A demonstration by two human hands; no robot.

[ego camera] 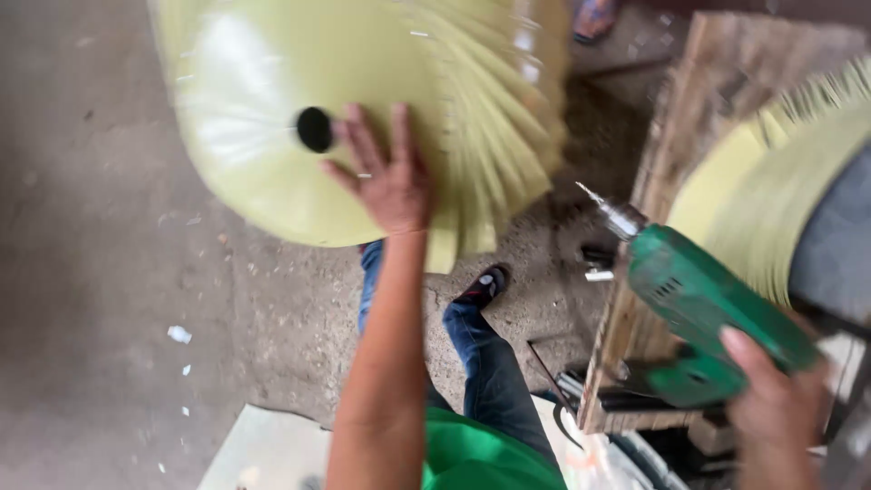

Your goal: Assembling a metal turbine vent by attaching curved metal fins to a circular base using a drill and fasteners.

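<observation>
My left hand [388, 177] lies flat and unclenched steadying the big pale-yellow pleated disc with a black centre hole [272, 100] above the concrete floor [100, 299], while my right hand [776, 399] grips the green power drill [703, 304], bit aimed discward.

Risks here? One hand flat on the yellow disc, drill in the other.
1. The left hand only presses flat on the pleated yellow disc, beside its dark centre hole; the disc might slip or tip.
2. The right hand holds the green drill with its bit bare and aimed toward the left forearm; a slip could graze it.
3. Loose scraps lie on the floor near the feet.
</observation>
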